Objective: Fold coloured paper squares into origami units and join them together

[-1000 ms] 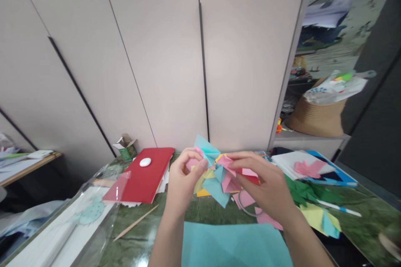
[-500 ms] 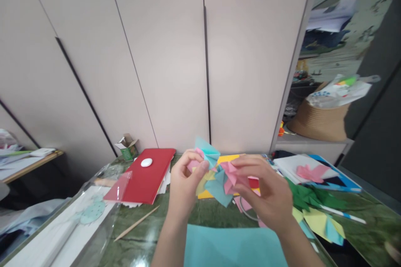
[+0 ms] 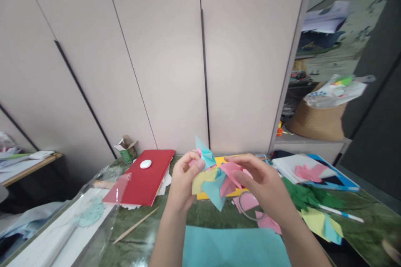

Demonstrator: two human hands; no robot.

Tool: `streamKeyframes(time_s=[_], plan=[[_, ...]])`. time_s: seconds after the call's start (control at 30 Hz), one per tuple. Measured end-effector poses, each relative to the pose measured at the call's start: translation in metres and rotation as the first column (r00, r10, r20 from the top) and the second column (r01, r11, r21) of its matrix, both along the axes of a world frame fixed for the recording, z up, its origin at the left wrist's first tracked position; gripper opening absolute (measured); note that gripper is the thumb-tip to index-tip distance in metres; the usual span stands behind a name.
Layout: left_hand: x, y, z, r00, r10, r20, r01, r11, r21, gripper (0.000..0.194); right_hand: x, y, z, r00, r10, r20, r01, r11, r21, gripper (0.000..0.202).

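Note:
A folded paper piece in light blue, pink and pale yellow is held up above the green table. My left hand pinches its left side, where blue and pink folds stick up past the thumb. On the right, my right hand has its thumb and fingers around the pink folds. Beneath both forearms lies a light blue sheet. A yellow sheet shows behind the paper piece.
Left: a red folder with a white disc, a wooden stick, a small green box and a clear plastic sleeve. Right: a roll of tape, pink scraps, green paper, a white pen and yellow-blue paper.
The paper piece has turned slightly between my hands. My right hand has shifted a little left, its fingers changing position on the pink folds, and more of the tape ring shows.

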State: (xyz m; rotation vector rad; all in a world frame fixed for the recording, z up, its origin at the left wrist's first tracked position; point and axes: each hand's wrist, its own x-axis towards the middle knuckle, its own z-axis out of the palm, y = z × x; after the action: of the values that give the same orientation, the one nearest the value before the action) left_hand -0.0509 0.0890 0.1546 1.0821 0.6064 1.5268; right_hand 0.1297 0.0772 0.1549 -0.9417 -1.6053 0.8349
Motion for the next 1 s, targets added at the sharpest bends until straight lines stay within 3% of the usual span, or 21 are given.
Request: streamKeyframes(time_s=[0.13, 0.27, 0.43, 0.57, 0.73, 0.9, 1.0], plan=[[-0.001, 0.0, -0.001, 0.998, 0.069, 0.005, -0.069, 0.996, 0.054, 0.02, 0.009, 0.0, -0.001, 0.998, -0.063, 0.031, 0.058, 0.989, 0.138, 0.02], [-0.002, 0.001, -0.004, 0.985, 0.164, -0.052, -0.15, 0.967, 0.206, 0.019, 0.01, -0.004, 0.004, 0.999, 0.002, 0.033, -0.003, 1.0, 0.031, 0.033], [-0.008, 0.004, -0.012, 0.976, 0.173, -0.131, -0.107, 0.909, 0.404, 0.018, 0.003, -0.004, 0.003, 0.998, -0.06, 0.035, 0.06, 0.998, -0.019, 0.02], [-0.013, 0.008, -0.018, 0.973, 0.178, -0.148, -0.088, 0.875, 0.476, 0.018, 0.001, -0.006, 0.001, 1.0, -0.021, -0.007, 0.021, 1.0, 0.018, 0.015], [-0.015, 0.009, -0.024, 0.968, 0.197, -0.154, -0.093, 0.855, 0.511, 0.018, -0.002, -0.011, 0.004, 0.994, -0.107, 0.032, 0.097, 0.971, 0.218, 0.003], [-0.015, 0.006, -0.023, 0.966, 0.204, -0.157, -0.101, 0.863, 0.495, 0.023, -0.003, -0.008, 0.002, 0.985, -0.16, 0.067, 0.106, 0.857, 0.504, 0.01], [-0.013, 0.003, -0.021, 0.968, 0.184, -0.168, -0.084, 0.875, 0.476, 0.022, -0.006, -0.007, -0.001, 0.984, -0.172, 0.041, 0.12, 0.823, 0.556, 0.013]])
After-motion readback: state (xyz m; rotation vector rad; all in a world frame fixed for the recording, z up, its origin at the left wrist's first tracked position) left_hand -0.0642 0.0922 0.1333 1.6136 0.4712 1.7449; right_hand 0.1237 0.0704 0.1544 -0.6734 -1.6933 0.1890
